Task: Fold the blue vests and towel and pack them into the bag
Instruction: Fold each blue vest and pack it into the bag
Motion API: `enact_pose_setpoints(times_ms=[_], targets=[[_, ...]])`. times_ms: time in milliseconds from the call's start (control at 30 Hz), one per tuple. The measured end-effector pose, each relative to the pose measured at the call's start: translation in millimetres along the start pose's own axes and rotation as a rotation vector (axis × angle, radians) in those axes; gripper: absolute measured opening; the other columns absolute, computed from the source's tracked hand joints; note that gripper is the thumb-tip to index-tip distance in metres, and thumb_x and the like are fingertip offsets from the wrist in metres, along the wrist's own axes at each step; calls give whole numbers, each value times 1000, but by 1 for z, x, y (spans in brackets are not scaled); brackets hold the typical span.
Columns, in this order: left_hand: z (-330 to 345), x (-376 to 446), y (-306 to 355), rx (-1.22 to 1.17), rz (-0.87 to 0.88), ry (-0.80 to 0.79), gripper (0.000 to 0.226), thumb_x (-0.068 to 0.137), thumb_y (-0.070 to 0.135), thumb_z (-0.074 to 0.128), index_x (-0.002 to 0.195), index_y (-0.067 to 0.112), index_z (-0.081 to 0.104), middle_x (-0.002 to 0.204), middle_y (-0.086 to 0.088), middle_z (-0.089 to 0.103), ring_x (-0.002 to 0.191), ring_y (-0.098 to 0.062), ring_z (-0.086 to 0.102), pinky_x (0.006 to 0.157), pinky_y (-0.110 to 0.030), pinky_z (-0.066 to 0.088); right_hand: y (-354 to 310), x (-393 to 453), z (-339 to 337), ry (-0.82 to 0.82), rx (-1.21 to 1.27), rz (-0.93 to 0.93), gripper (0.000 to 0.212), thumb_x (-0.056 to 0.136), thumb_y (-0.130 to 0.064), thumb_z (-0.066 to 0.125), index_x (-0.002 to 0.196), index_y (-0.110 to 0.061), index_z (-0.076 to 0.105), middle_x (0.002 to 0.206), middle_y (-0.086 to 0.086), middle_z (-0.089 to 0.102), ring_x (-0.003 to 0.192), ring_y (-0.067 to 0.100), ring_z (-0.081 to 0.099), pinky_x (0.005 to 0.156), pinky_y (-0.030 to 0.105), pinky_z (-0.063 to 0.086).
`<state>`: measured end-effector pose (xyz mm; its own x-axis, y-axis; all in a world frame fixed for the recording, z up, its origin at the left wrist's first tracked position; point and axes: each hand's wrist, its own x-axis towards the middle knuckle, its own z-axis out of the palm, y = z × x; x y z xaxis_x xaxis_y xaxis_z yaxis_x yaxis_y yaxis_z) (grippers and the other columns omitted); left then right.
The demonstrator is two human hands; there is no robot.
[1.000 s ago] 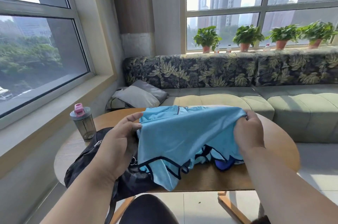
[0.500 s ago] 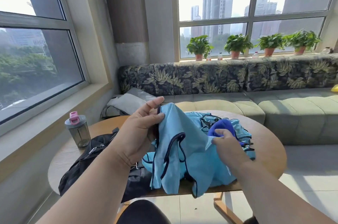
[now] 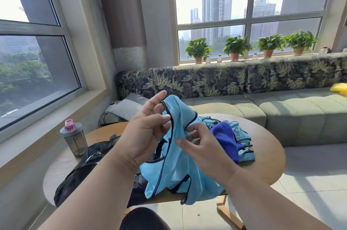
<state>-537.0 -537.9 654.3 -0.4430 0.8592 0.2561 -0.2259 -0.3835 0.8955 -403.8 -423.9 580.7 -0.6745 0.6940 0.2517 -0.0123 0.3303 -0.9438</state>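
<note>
Since half a second ago, I see the right hand (image 3: 201, 150) has come up off the vest's lower cloth to its dark-trimmed strap, and the left hand (image 3: 145, 134) has lifted that strap higher above the round wooden table (image 3: 262, 169).

Nearest me, both bare forearms reach in from the bottom edge, above a dark rounded shape at bottom centre that I cannot identify. The left hand pinches the navy-piped edge of the light-blue mesh vest (image 3: 176, 164) with curled fingers, its index finger sticking up straight. The right hand's curled fingers grip the same strap just beside it. The vest hangs from both hands, and its lower part drapes over the table's near rim.

To the left on the table lies the black fabric bag (image 3: 84, 171), slumped; whether it holds anything I cannot tell. Beyond the hands, on the table, a deep-blue towel (image 3: 226, 139) lies over a heap of more light-blue vests (image 3: 242, 135). At the table's left edge stands a smoky translucent plastic bottle with a pink lid (image 3: 73, 138), upright, apparently empty.

Farther back runs a green cushioned bench sofa with a leaf-print backrest (image 3: 281, 105), a grey cushion (image 3: 127, 107) in its corner. Four potted green plants (image 3: 236, 47) line the windowsill.
</note>
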Motion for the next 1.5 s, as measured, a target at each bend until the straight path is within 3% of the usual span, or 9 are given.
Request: enact_pose_setpoints(times_ms=[100,233,333,600,833,933,1200,1300,1500], targets=[[-1,-3,-1,-50,-13,-28,60,96,-16,46,143,19,58,127,-12,68,85,-14,63,65,-20,56,7,2,-1,46,66,28,42,76,-58,81,109,-48,56,97,0,64,68,12,58,65,37,51],[-8,-3,-4,-60,-25,-7,59,93,-10,55,144,20,55,124,-12,70,84,-15,67,68,-22,57,1,1,-7,-74,91,-2,13,98,-35,70,98,-22,71,86,5,71,77,16,61,77,46,52],[-13,-4,-17,103,-109,71,56,82,14,68,137,22,57,108,-4,71,84,-14,68,72,-24,56,-5,-1,-8,-81,313,35,14,103,-27,66,112,-19,74,107,12,78,98,24,75,90,47,59],[-18,-28,-55,499,-266,160,58,73,59,82,104,16,59,93,2,74,87,-16,67,86,-38,49,2,5,-6,47,293,-40,12,103,-31,67,104,-21,73,105,24,72,88,39,67,90,63,55],[-9,-33,-58,524,-159,170,16,102,24,66,112,16,76,99,2,81,91,-15,78,82,-28,61,-3,-1,-4,-58,504,55,22,102,-14,62,123,-7,66,115,18,76,103,33,74,91,43,62],[-17,-30,-49,437,-96,222,19,103,27,65,109,15,78,106,-8,80,102,-31,76,91,-45,61,0,1,-10,-113,650,104,33,95,-6,69,126,-3,61,123,19,72,108,29,71,94,40,59],[-38,-23,-15,117,-21,404,21,108,18,54,108,9,73,101,-16,79,86,-25,77,72,-36,64,-3,2,-20,-217,852,253,29,93,13,56,90,-16,55,130,20,71,119,41,68,97,53,59],[-48,-22,-19,245,-32,489,15,105,15,58,114,12,70,106,-16,78,96,-33,75,94,-53,60,-8,2,-23,-169,916,248,32,95,12,49,86,-18,53,129,20,71,123,38,67,99,52,56],[-42,-30,-34,719,-29,508,40,98,14,64,124,41,51,96,-13,71,74,-33,68,76,-50,60,-15,9,-24,-94,991,136,26,82,7,58,85,-19,56,123,16,74,98,28,72,96,45,57]])
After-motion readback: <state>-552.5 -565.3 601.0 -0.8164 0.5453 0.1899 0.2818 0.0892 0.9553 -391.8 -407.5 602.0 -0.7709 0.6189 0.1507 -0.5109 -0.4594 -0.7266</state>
